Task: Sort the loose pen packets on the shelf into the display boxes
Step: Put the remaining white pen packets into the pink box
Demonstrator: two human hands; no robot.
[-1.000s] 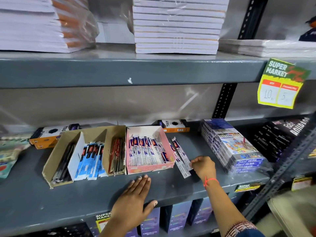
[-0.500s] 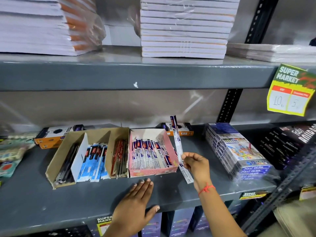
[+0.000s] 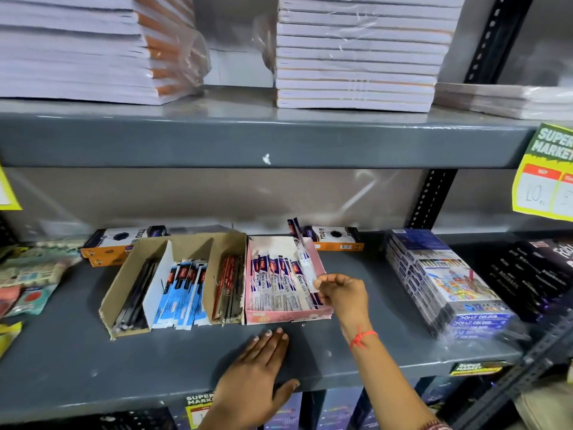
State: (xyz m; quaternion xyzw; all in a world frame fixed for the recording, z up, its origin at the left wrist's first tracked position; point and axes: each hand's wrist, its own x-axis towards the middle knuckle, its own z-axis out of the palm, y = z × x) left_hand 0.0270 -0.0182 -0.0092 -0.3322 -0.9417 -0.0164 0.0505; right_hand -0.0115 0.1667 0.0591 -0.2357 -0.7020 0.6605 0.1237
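My right hand [image 3: 342, 294] pinches the lower end of a white, blue and red pen packet [image 3: 302, 252], which tilts up over the right side of the pink display box [image 3: 288, 317]. That box holds several matching packets standing in a row. To its left a brown cardboard display box [image 3: 124, 283] has three sections: black pens, blue packets [image 3: 183, 296] and red pens [image 3: 229, 287]. My left hand [image 3: 251, 380] lies flat, fingers spread, on the grey shelf [image 3: 77, 367] in front of the pink box.
Orange-and-white pen cartons [image 3: 121, 243] lie behind the boxes, another [image 3: 335, 238] behind the pink box. A wrapped stack of colour-pencil boxes [image 3: 446, 280] stands to the right, dark packs [image 3: 539, 274] beyond it. Notebook stacks [image 3: 356, 54] fill the shelf above. A yellow price tag [image 3: 545, 181] hangs at right.
My right hand picked a loose packet off the shelf beside the pink box, lifted it, and now holds it over the box's right side. The left hand stayed flat on the shelf.
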